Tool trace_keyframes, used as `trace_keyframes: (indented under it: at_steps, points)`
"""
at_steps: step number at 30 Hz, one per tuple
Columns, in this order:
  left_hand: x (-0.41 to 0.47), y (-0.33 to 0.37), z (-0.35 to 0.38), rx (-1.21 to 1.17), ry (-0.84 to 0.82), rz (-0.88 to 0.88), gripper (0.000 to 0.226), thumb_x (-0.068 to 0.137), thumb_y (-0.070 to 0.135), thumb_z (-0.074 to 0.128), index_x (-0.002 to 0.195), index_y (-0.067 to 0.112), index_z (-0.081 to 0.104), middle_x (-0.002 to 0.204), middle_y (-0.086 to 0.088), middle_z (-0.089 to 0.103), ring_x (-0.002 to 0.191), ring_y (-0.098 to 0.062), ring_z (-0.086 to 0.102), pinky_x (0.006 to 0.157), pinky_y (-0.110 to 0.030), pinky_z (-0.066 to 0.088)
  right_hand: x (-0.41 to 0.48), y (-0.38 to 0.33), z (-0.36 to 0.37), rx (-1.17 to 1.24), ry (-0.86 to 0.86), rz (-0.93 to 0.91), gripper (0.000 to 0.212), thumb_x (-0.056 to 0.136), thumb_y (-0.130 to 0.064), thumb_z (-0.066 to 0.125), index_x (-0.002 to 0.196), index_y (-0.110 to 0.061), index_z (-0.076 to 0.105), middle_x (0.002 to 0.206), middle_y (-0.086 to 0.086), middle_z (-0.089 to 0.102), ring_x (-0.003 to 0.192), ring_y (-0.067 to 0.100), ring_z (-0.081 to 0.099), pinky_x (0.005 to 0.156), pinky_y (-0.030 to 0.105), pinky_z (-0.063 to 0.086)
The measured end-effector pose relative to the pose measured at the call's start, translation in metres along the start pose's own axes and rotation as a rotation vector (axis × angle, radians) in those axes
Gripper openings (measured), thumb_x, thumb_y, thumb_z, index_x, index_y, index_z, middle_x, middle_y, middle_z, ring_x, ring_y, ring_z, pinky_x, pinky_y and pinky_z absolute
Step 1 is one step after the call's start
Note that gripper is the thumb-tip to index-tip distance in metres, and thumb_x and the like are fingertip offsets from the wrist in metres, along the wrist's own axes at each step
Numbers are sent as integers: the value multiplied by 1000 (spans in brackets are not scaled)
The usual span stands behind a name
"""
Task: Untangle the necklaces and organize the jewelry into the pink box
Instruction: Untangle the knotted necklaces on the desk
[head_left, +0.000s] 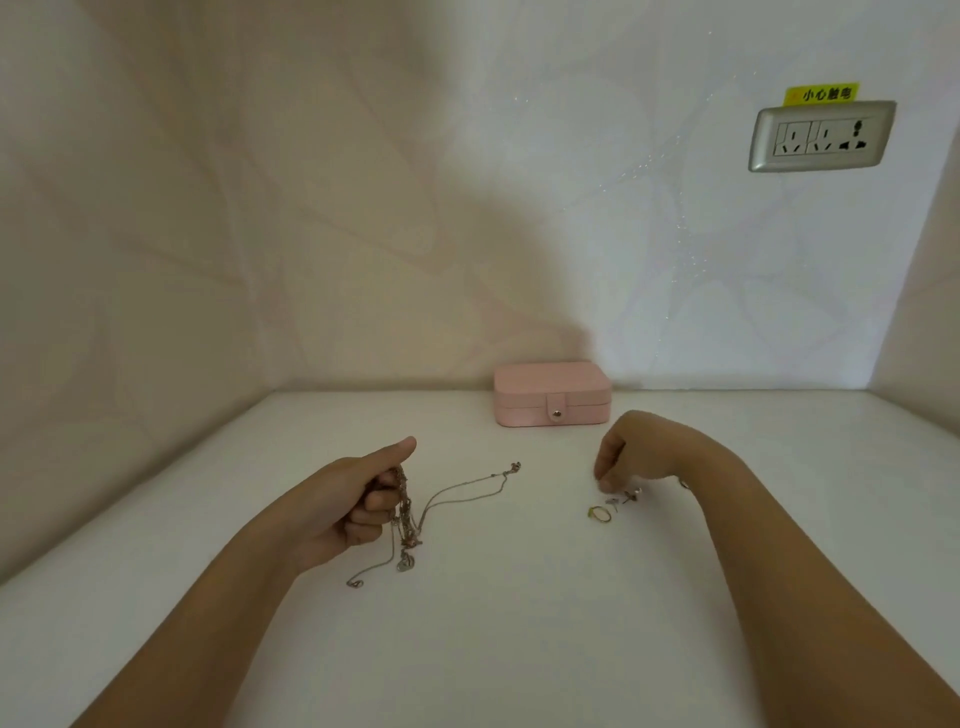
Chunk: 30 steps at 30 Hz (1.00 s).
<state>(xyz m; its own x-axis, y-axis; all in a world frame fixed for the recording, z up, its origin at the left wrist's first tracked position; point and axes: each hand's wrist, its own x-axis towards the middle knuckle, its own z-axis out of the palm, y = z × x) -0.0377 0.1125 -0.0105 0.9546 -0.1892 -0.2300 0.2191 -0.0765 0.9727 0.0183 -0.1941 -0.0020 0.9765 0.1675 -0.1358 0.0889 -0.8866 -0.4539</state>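
Necklaces (410, 519) tangled; bunch clenched in left grip (358, 499), ends trailing on bench (519, 623). Rings and small pieces (615, 504) loose under right grip (631, 449); curled fingertips at them, pinching or not cannot tell. Pink box (552, 395) snapped shut by wall. Judged: barely begun.

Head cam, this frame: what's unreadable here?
Pink box contents: head view, lid shut.
Necklaces count: head view, bunched in left hand grip.
Right hand pinching or only touching: head view, its knuckles hide the tips.
Small pieces beside ring: head view, too small.
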Motion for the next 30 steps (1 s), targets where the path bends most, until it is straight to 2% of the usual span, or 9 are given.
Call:
trace_keyframes:
  at_steps: [3,6,8,9,14,17,21,27,30]
  points:
    - [-2,1,0,13,-8,9,42,73,43,66,66,21,32,51,4,22,43,-9,15,38,-18,15,1,-18,8,169,-2,-113,10,79,-23,76,78,-16,69,76,-1,67,64,7,57,60,18,44]
    - [-2,2,-1,-21,-15,16,36,79,35,63,63,21,34,49,5,22,41,-8,15,37,-18,14,-7,-37,14,429,-308,-154,18,92,-24,62,85,-8,67,71,2,65,56,10,58,56,19,48]
    - [-1,2,-1,-62,-21,19,34,86,28,59,60,20,39,47,6,22,38,-7,16,36,-18,14,-10,-41,16,418,-477,-112,24,96,-24,55,87,-5,66,72,7,66,56,13,61,55,21,51]
    - [-1,2,-1,-82,-27,21,34,86,26,58,58,20,40,46,7,21,37,-7,16,36,-18,14,-10,-41,17,367,-491,-76,25,97,-25,54,87,-5,65,73,8,66,56,14,62,55,21,52]
    - [-5,4,1,-152,-91,42,34,76,22,57,55,21,30,42,8,19,33,-5,15,35,-18,14,-5,-36,15,86,-142,55,30,93,-30,59,74,-8,62,66,5,62,48,12,54,46,16,45]
    - [-6,5,3,-165,-118,45,32,75,23,58,55,21,34,42,8,20,33,-5,16,35,-18,14,-9,-50,22,257,17,-165,20,85,-28,71,77,-10,66,63,-4,63,51,8,56,50,14,46]
    - [-6,5,8,-133,-145,54,33,77,25,57,60,21,29,42,8,20,34,-5,15,35,-17,14,-26,-95,44,503,-52,-500,10,77,-19,78,85,-18,73,68,-12,69,64,5,62,62,17,49]
    - [-7,7,12,-150,-173,92,26,79,26,55,60,18,39,44,6,24,36,-6,18,37,-18,15,-29,-107,64,600,-11,-491,5,76,-16,79,76,-15,75,62,-4,67,58,4,61,59,14,48]
    - [-8,8,12,-171,-159,97,25,78,27,56,63,18,38,46,6,25,37,-6,18,41,-19,13,-29,-106,63,643,36,-501,3,77,-15,78,76,-14,75,67,6,69,62,8,60,65,20,49]
